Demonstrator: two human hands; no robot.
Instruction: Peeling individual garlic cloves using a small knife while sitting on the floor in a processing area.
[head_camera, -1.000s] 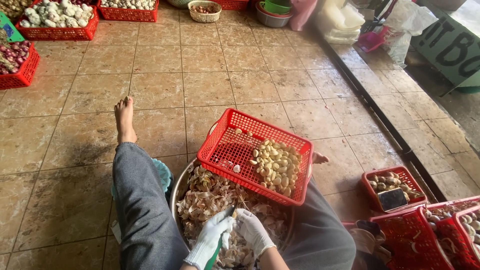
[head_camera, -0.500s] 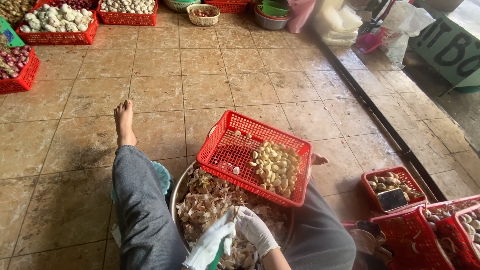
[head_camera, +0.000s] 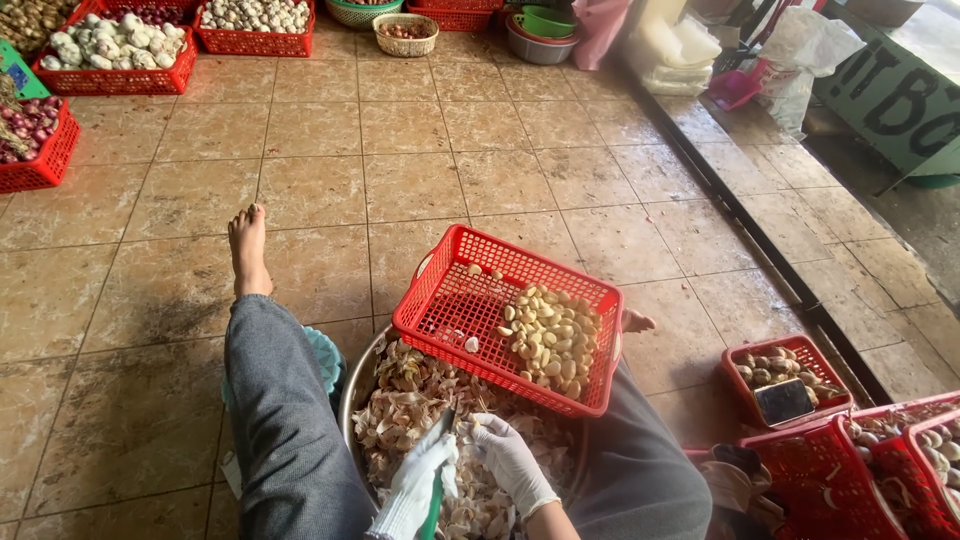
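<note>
The tiled floor (head_camera: 420, 190) fills most of the frame, tan squares running up to a row of red baskets along the top edge; the one at upper left (head_camera: 115, 50) is heaped with whole garlic bulbs. A person sits on this floor, grey-trousered legs spread, the left leg (head_camera: 285, 420) stretching up the lower left to a bare foot (head_camera: 247, 250) lying on the tiles.

Between the legs, low in the centre, sits a round metal basin (head_camera: 352, 400) heaped with papery garlic skins (head_camera: 410, 400). Across its upper right rim rests a red plastic basket (head_camera: 505, 315), tilted a little, with a pile of peeled garlic cloves (head_camera: 550, 340) gathered in its right half and a few loose ones at its left.

At the lower right corner stand more red baskets; a small one (head_camera: 790, 385) holds unpeeled cloves and a dark phone-like slab.

Both hands wear white gloves and meet over the skins at the bottom centre. The left hand (head_camera: 425, 480) is closed round a green-handled knife (head_camera: 435, 500), blade pointing up toward the basket. The right hand (head_camera: 505, 455) is curled just beside it, fingertips pinched at the blade's tip; what it has hold of is too small to tell.
</note>
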